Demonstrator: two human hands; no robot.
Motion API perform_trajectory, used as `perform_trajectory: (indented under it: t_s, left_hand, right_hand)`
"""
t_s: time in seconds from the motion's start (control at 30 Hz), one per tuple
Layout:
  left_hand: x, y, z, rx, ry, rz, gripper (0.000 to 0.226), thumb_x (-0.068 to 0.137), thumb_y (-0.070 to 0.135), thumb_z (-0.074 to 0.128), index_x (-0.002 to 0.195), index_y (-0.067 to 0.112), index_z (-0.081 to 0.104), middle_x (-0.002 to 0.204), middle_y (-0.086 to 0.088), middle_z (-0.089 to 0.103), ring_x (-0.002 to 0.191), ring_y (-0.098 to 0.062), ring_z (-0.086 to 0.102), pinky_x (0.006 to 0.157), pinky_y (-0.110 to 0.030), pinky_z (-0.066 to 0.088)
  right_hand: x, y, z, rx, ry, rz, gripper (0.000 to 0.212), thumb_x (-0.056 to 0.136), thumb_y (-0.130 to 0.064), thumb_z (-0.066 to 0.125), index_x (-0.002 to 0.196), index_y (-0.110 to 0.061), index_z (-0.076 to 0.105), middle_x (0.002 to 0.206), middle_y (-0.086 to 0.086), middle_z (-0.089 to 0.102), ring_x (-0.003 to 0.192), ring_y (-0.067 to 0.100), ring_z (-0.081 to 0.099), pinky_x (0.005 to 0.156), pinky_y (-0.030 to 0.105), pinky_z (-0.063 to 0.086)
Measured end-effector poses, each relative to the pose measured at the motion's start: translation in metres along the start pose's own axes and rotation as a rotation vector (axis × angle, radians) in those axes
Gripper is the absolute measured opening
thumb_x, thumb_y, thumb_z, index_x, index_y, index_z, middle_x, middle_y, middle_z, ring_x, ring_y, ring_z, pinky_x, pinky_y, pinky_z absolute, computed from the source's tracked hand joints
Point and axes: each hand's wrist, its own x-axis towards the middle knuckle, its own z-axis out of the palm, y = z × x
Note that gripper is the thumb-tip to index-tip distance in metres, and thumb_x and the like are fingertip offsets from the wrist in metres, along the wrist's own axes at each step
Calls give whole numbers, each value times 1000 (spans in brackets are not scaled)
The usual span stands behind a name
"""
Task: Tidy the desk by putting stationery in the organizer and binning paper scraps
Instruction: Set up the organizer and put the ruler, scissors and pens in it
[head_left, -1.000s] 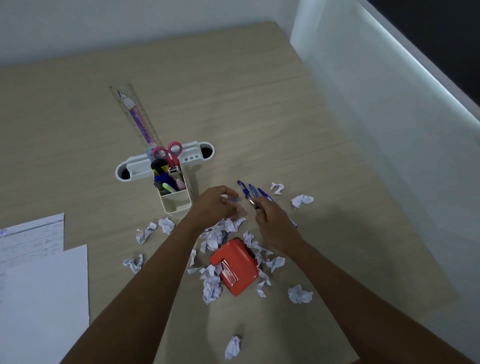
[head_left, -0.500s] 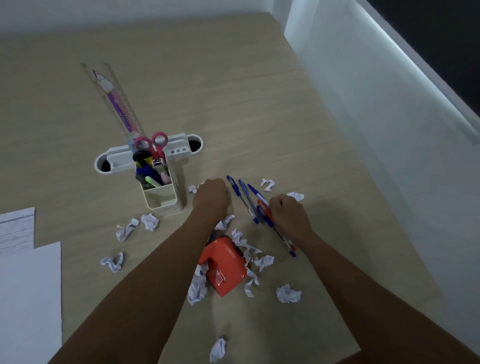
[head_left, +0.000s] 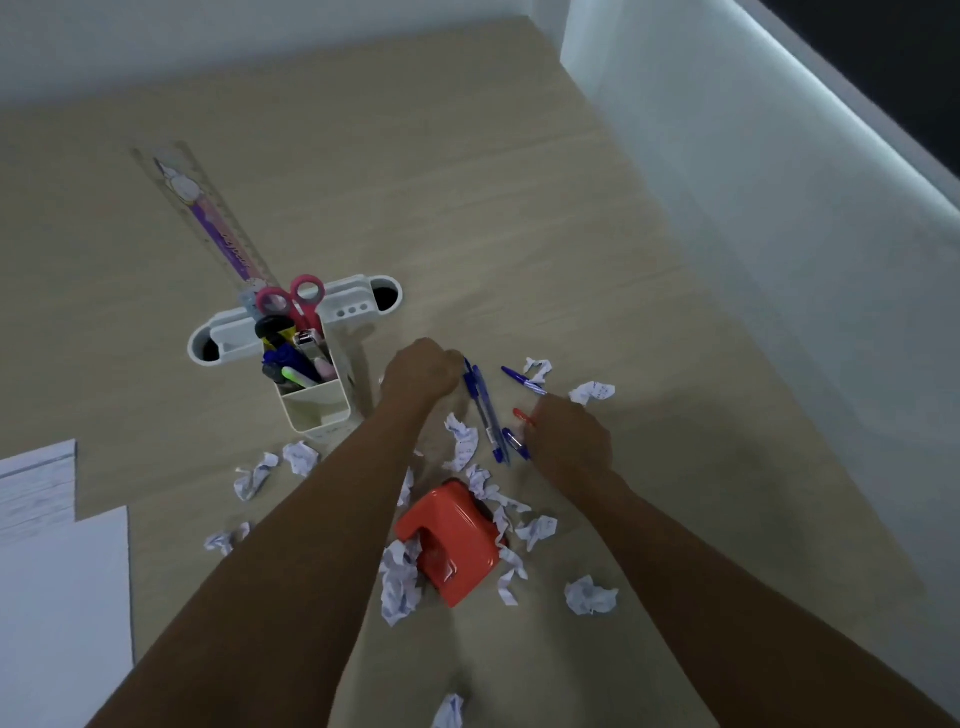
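Fingers: left hand (head_left: 423, 371) is curled into a fist on the desk (head_left: 467, 182); I cannot tell if anything is inside it. Right hand (head_left: 569, 441) has its fingers bent down over the pens.
Right hand hold: it looks like it pinches the red pen (head_left: 522, 415), whose tip sticks out past the knuckles.
Blue pens: two blue pens (head_left: 485, 413) lie side by side between the hands, just beside the left fist. One more blue pen (head_left: 522, 379) lies a bit farther back, near the right hand.
Organizer: the white organizer (head_left: 317, 408) stands to the left of the left hand. It holds pink scissors (head_left: 293, 301), markers and a ruler (head_left: 208, 218) that leans out the back.
Paper scraps: crumpled paper scraps (head_left: 462, 441) lie all around on the desk, between the arms, beside the organizer and near the right arm. One scrap (head_left: 589, 595) sits alone near the right arm.
Orange thing: an orange hole punch (head_left: 449, 540) sits between the arms with scraps touching it.
Sheets: white paper sheets (head_left: 57, 597) lie flat at the left edge.
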Motion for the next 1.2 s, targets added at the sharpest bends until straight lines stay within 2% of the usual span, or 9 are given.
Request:
perform_trajectory:
  t_s: [0.13, 0.33, 0.53, 0.7, 0.77, 0.87, 0.97, 1.1, 1.2]
  left_hand:
    - [6, 2, 15, -7, 62, -65, 39, 92, 35, 62, 64, 13, 48, 71, -4, 58, 83, -28, 62, 75, -34, 45]
    - [-1, 13, 17, 46, 66, -25, 32, 84, 21, 64, 58, 12, 47, 59, -3, 49, 59, -23, 52, 54, -26, 38]
    - [-1, 11, 21, -94, 29, -90, 36, 89, 36, 53, 63, 11, 53, 62, -2, 53, 64, -24, 55, 57, -25, 38]
    - [2, 6, 10, -231, 54, -124, 59, 85, 45, 52, 120, -2, 49, 99, -14, 67, 98, -34, 64, 78, -36, 47]
    - [0, 9, 8, -244, 71, -121, 56, 93, 40, 50, 126, -4, 40, 93, -11, 62, 104, -36, 62, 79, -38, 44]
    - [-2, 15, 12, -213, 76, -79, 57, 96, 41, 48, 121, -9, 51, 92, -18, 66, 102, -38, 65, 76, -38, 47]
    - [-6, 19, 24, -86, 42, -28, 66, 87, 62, 56, 86, -3, 62, 78, -21, 64, 72, -31, 65, 58, -30, 43]
    - [-17, 15, 31, 111, 103, -51, 59, 86, 64, 59, 97, 7, 65, 95, -9, 67, 91, -28, 66, 68, -31, 45]
    - [-20, 6, 33, 103, 90, -80, 44, 86, 56, 64, 82, 13, 56, 86, -6, 62, 83, -26, 62, 67, -31, 43]
  right_hand:
    - [-1, -2, -6, 82, -2, -38, 20, 92, -33, 54, 87, -14, 59, 86, 4, 62, 78, 22, 66, 74, 40, 57]
    - [-3, 18, -30, 141, 62, -50, 15, 96, -28, 44, 94, -14, 49, 70, 0, 54, 60, 18, 51, 57, 33, 41]
    - [-12, 17, -17, 56, -50, -100, 29, 94, -48, 51, 102, -21, 54, 87, -4, 62, 83, 18, 63, 75, 33, 49]
    - [-16, 7, -3, 2, -134, -123, 33, 91, -50, 59, 92, -18, 54, 83, -1, 61, 82, 18, 61, 71, 30, 46]
    - [-17, 7, -4, 50, -132, -148, 25, 94, -41, 54, 85, -17, 51, 78, 0, 58, 76, 18, 58, 65, 28, 42]
    - [-16, 12, -11, 140, -150, -202, 24, 94, -34, 52, 77, -17, 47, 68, -1, 52, 66, 17, 53, 56, 27, 37]
    - [-10, 18, -22, 256, -140, -173, 22, 90, -27, 54, 72, -16, 46, 62, -1, 48, 59, 16, 47, 56, 29, 38]
    - [-1, 21, -33, 276, -71, -129, 18, 91, -29, 53, 81, -15, 50, 65, -1, 50, 60, 16, 46, 56, 30, 36]
    - [11, 18, -38, 247, 14, -120, 23, 92, -34, 55, 78, -18, 47, 67, -3, 49, 62, 16, 48, 57, 31, 36]
